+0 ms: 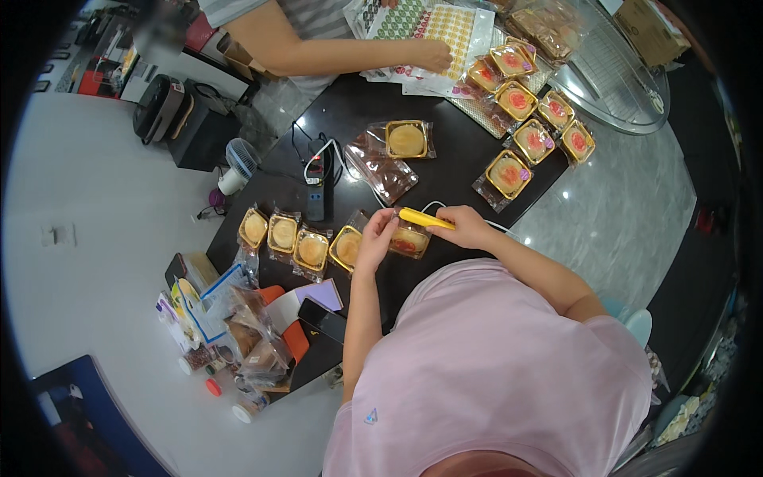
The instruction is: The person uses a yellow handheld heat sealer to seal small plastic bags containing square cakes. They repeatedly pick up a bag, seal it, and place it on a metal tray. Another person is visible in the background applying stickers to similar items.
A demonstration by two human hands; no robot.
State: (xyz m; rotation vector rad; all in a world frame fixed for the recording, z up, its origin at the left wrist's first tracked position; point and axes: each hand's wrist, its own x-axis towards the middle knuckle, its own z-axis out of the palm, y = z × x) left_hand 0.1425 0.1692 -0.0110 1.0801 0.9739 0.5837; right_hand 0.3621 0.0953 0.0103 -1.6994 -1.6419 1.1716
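Note:
In my right hand (462, 227) is a slim yellow hand-held bag sealer (425, 218), with a white cord near it. Its front end meets the fingers of my left hand (377, 238), which pinch the edge of a clear bag. That bag holds a round pastry with a red mark (408, 241) in a gold tray, lying on the table just below the sealer. Beside my left wrist is another bagged pastry (347, 247), plain on top and partly hidden by the hand. Several more plain bagged pastries (311, 249) stretch to the left in a row.
The dark table (457, 171) also holds a bagged pastry (407, 140), flat brown bags (389, 176) and a power strip (315, 195). Red-marked pastries (534, 141) cluster at the far right. Across the table, a person's hand (431, 56) touches sticker sheets. A phone (321, 319) lies front left.

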